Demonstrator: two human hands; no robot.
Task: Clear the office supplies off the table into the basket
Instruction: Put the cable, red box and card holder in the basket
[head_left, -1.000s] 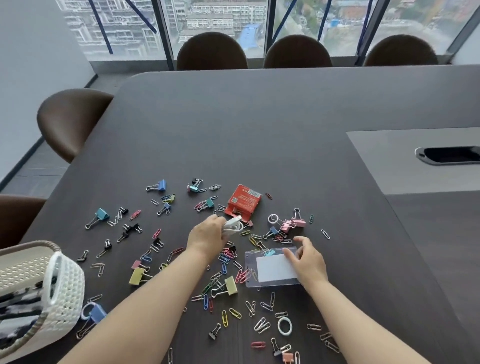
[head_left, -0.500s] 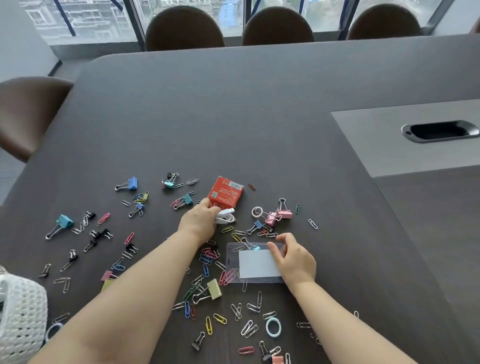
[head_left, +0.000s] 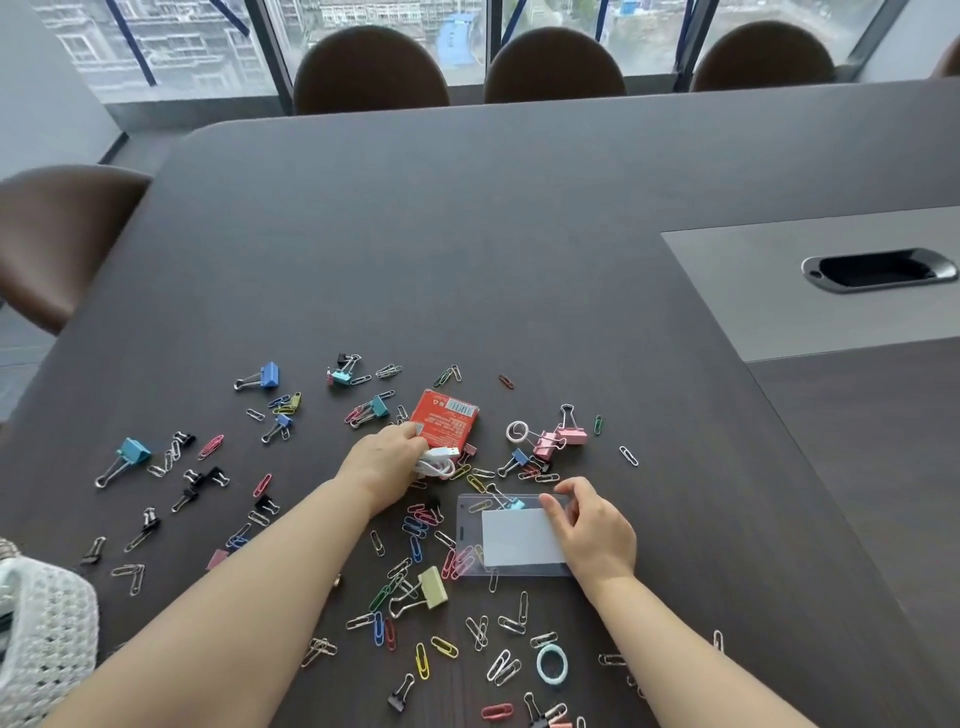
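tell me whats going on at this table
A person is gathering office supplies from the dark table. The left hand grips a coiled white cable, fingertips at the red box's near corner. The right hand pinches the edge of the clear badge holder lying flat. Paper clips and binder clips lie scattered around both hands; the white basket sits at the lower left.
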